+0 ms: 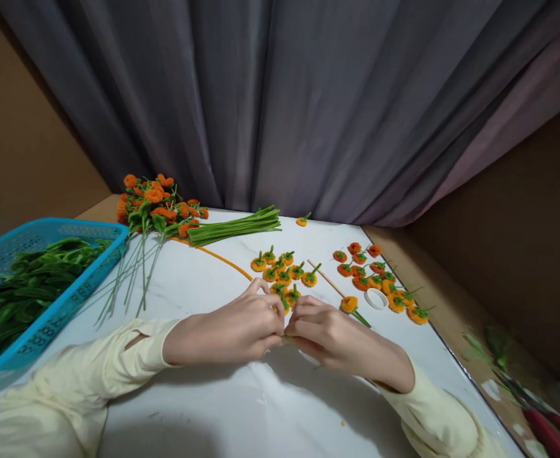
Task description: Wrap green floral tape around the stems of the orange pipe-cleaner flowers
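My left hand (246, 323) and my right hand (334, 331) meet low over the middle of the white table, fingertips pinched close together. Whatever they pinch is mostly hidden behind the fingers; only a small greenish bit shows between them. A long orange fuzzy strip (215, 256) runs from the back left and ends at my left hand's knuckles. Just beyond the hands lies a cluster of yellow-orange fuzzy flower heads (283, 275) with green stubs upward. Right of my right hand, a single orange flower head (349, 304) lies by a thin wooden stick (325, 277).
A blue basket (86, 280) of green leaves stands at left. Behind are orange flowers (153, 194) on stems and a bundle of green stems (236, 226). Darker orange flower heads (358, 270) and a white ring (376, 298) lie at right. Red-handled tools (549, 432) rest lower right.
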`<move>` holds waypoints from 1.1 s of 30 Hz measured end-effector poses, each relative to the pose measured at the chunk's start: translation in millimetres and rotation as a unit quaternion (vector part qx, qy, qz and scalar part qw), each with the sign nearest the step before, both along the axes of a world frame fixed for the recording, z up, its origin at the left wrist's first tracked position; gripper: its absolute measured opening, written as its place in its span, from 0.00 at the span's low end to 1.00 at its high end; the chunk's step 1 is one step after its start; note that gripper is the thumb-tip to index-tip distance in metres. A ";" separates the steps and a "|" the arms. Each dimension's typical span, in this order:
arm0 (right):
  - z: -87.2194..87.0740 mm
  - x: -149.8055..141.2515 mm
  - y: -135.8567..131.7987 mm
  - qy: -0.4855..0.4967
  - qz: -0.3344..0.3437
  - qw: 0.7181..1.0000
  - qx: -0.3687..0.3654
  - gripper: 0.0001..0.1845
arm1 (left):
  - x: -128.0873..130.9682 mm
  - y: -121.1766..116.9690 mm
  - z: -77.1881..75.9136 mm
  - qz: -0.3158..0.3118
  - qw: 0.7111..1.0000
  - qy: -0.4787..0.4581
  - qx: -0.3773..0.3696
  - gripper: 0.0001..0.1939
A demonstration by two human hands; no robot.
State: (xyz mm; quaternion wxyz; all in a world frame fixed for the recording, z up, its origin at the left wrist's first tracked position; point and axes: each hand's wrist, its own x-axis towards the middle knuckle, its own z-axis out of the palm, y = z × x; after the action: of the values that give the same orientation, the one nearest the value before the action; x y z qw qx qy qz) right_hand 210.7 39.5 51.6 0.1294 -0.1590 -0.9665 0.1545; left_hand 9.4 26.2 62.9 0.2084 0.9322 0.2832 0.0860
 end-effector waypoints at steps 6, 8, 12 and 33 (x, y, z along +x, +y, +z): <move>3.9 1.1 1.3 0.046 0.035 0.998 0.009 0.11 | -4.3 15.3 4.6 -0.019 0.992 -0.020 -0.119 0.15; 4.8 1.6 0.2 0.042 0.048 0.998 0.024 0.11 | -5.1 20.6 4.9 -0.043 0.983 -0.036 -0.177 0.13; 4.9 2.5 -3.7 0.016 0.052 0.997 0.056 0.13 | -3.7 20.7 1.4 -0.071 0.973 -0.042 -0.214 0.15; 16.2 6.0 -4.5 0.022 0.057 0.998 0.031 0.12 | 0.1 18.2 -6.6 -0.056 0.950 -0.087 -0.294 0.21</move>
State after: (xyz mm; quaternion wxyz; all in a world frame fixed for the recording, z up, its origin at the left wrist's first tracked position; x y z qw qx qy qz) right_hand 216.7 34.9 67.8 0.1463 -0.0962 -0.9752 0.1351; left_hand 9.6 44.4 56.3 0.5015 0.8330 0.2236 0.0682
